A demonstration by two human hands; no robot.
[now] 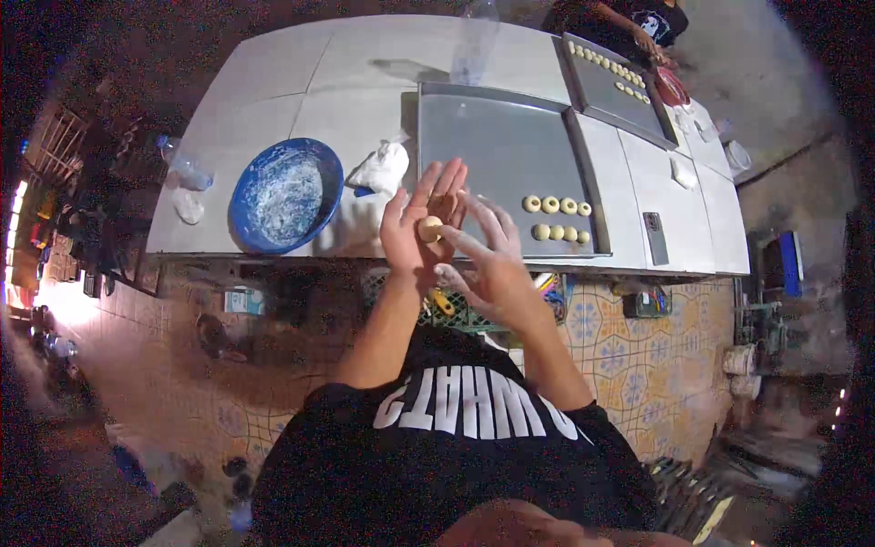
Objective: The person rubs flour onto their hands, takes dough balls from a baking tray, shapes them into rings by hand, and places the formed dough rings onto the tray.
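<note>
My left hand (408,239) is palm up with a pale dough ball (427,231) resting in it. The index finger of my right hand (488,264), which is dusted white, touches the ball; its other fingers are apart. Just beyond my hands lies a metal tray (488,123) with two short rows of dough pieces (549,205) at its right, the farther row showing holes in the middle. A blue basin (323,205) coated inside with white powder stands left of my hands, beside a crumpled white cloth (377,171).
The white tiled table (273,82) also holds a second tray (615,105) of dough pieces, a phone (656,239) and a plastic bottle (191,164). Another person's hand (643,41) is at the far right end, near a red bowl (673,87). A green crate (442,310) sits below the table edge.
</note>
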